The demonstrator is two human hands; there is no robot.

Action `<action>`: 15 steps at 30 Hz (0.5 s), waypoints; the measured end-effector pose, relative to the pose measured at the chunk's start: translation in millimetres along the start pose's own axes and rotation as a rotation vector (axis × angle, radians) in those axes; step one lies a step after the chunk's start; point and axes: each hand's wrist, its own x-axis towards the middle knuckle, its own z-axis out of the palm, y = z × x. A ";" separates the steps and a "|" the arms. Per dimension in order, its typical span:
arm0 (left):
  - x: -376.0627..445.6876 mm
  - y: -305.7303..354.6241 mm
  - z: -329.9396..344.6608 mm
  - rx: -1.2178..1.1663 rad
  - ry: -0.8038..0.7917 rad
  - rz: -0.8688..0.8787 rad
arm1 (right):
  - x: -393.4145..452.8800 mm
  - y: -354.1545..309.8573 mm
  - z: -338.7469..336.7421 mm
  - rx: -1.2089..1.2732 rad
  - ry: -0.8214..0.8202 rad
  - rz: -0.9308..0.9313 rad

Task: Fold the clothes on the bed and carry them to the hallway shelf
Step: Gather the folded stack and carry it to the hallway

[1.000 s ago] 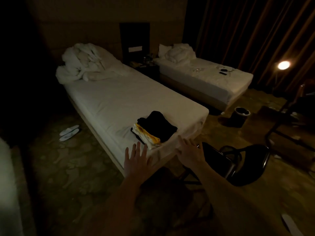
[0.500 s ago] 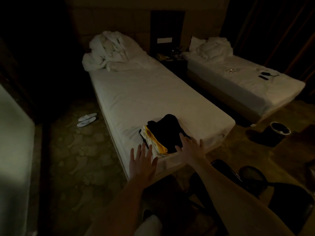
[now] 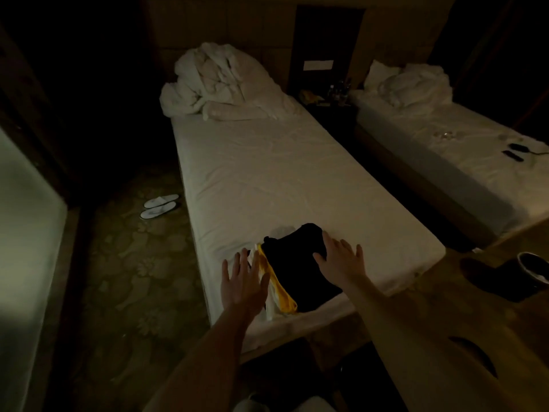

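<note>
Now both hands flank folded clothes on bed; left hand, right hand, fingers released.

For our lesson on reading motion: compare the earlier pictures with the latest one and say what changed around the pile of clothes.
Both hands moved forward to the folded stack: the right hand now lies with straight fingers on the black top garment, the left hand reaches its left edge, open. Nothing is gripped yet. The stack stays at the foot of the bed; the slippers are unmoved.
</note>
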 end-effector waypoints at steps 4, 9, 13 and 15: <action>34.4 3.0 12.4 -0.048 -0.025 -0.059 | 43.4 8.7 -0.4 0.001 -0.034 -0.016; 76.3 19.8 33.7 -0.077 -0.048 -0.120 | 102.9 35.6 10.9 -0.014 -0.094 -0.064; 107.2 37.3 63.2 -0.117 -0.048 -0.194 | 151.3 68.0 33.3 -0.035 -0.171 -0.126; 123.4 47.4 79.9 -0.139 -0.055 -0.235 | 174.9 85.7 45.6 -0.032 -0.218 -0.153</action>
